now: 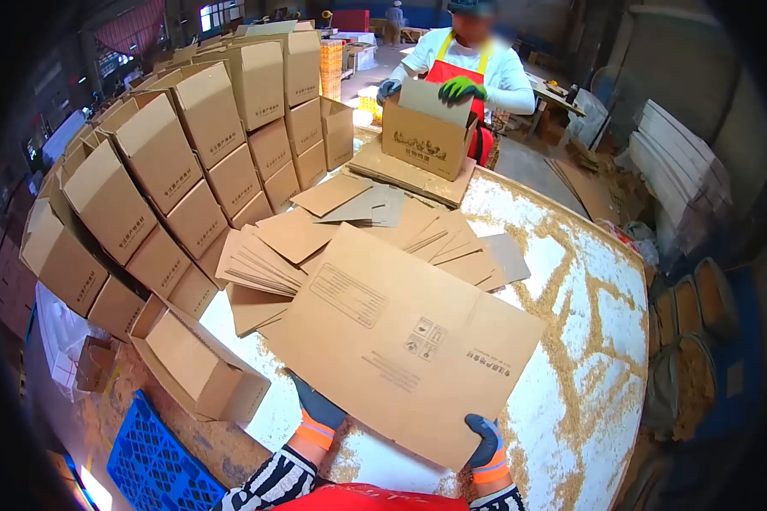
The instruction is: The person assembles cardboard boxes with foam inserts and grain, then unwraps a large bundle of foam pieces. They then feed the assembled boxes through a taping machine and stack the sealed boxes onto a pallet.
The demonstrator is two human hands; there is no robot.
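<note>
A large flat sheet of printed brown cardboard (409,332) is held up in both my gloved hands, tilted over the table. My left hand (317,407) grips its lower left edge, with the fingers mostly hidden beneath it. At the lower right corner my right hand (483,441) is closed on the sheet's edge. Beyond the sheet lie fanned stacks of smaller cardboard pieces (294,234), some of them grey. An open-topped brown box (200,362) rests on its side at the left, near my left hand.
Several stacked open boxes (179,140) line the left side. Across the table (601,341), strewn with brown shreds, a co-worker (464,68) in gloves handles a printed box (426,140) on cardboard sheets. A blue plastic pallet (158,451) lies at lower left.
</note>
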